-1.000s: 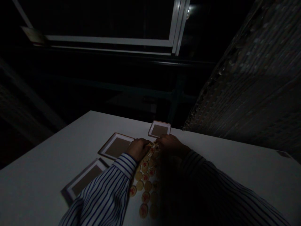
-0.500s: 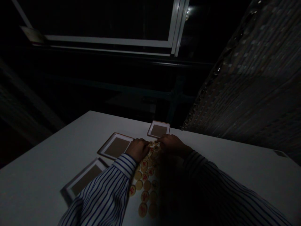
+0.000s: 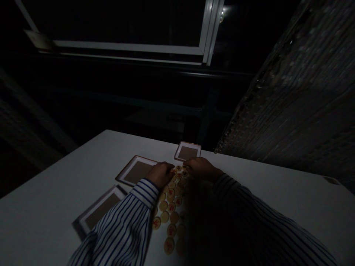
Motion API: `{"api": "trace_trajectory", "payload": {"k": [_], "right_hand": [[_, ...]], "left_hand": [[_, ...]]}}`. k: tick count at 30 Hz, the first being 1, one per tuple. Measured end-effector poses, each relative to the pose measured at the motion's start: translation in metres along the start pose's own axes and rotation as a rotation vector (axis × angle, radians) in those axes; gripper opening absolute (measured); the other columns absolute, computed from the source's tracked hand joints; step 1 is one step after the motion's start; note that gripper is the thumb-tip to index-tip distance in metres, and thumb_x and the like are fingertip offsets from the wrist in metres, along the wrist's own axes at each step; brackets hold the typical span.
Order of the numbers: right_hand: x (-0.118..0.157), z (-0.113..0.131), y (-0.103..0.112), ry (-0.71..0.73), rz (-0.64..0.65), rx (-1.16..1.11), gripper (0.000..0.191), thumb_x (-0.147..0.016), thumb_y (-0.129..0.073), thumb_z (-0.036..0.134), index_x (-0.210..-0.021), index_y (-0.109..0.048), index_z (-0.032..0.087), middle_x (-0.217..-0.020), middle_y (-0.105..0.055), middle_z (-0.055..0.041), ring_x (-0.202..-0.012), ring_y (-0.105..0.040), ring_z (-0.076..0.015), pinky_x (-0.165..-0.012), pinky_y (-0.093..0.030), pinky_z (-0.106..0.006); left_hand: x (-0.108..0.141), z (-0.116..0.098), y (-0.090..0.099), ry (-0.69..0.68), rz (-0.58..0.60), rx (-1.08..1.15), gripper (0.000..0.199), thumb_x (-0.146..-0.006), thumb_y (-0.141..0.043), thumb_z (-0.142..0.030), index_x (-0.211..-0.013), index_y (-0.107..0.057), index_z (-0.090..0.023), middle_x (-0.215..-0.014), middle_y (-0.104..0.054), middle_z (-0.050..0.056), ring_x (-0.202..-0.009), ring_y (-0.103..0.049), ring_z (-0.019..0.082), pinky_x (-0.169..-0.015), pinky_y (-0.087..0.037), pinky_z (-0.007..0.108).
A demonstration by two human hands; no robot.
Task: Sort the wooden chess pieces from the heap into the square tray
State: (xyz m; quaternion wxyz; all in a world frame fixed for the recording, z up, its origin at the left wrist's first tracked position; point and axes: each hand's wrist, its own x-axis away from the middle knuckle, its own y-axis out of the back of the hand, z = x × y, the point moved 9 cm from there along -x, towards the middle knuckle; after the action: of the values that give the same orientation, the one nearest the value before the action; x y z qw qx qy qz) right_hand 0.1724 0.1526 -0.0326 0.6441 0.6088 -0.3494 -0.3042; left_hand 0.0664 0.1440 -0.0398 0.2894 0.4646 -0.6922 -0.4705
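Observation:
Several round wooden pieces point(image 3: 171, 230), some with red or dark characters, lie in a long cluster on the white table point(image 3: 105, 159). At the upper left of the cluster rests my left hand point(image 3: 161, 174), its fingers curled beside the pieces. My right hand point(image 3: 201, 168) reaches in from the other side, fingertips at a dark-marked piece point(image 3: 185, 173). Both hands' fingertips are too dark and small to tell whether they grip a piece. Shadow from my right arm hides the right part of the cluster.
Three shallow trays or lids with brown bottoms lie around: one behind the hands point(image 3: 188, 152), one left of my left hand point(image 3: 137, 171), one nearer at left point(image 3: 104, 210). A sheet-like stack point(image 3: 305, 96) rises at right.
My left hand has shifted slightly left, and a red-marked piece now shows by its fingertips. My right hand has moved slightly left.

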Motion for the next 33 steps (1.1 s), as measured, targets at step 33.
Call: {"api": "trace_trajectory", "payload": {"k": [33], "right_hand": [[0.009,0.006,0.033,-0.007,-0.117,0.133,0.031,-0.083,-0.034,0.036,-0.095,-0.055,0.018,-0.100,-0.059,-0.0088,-0.090,-0.053,-0.0209,-0.075,-0.035,-0.030]], "left_hand": [[0.002,0.006,0.029,0.046,-0.175,0.019,0.038,-0.078,-0.035,-0.018,-0.112,-0.053,-0.013,-0.108,-0.060,0.009,-0.099,-0.054,0.018,-0.089,-0.039,0.027]]}}
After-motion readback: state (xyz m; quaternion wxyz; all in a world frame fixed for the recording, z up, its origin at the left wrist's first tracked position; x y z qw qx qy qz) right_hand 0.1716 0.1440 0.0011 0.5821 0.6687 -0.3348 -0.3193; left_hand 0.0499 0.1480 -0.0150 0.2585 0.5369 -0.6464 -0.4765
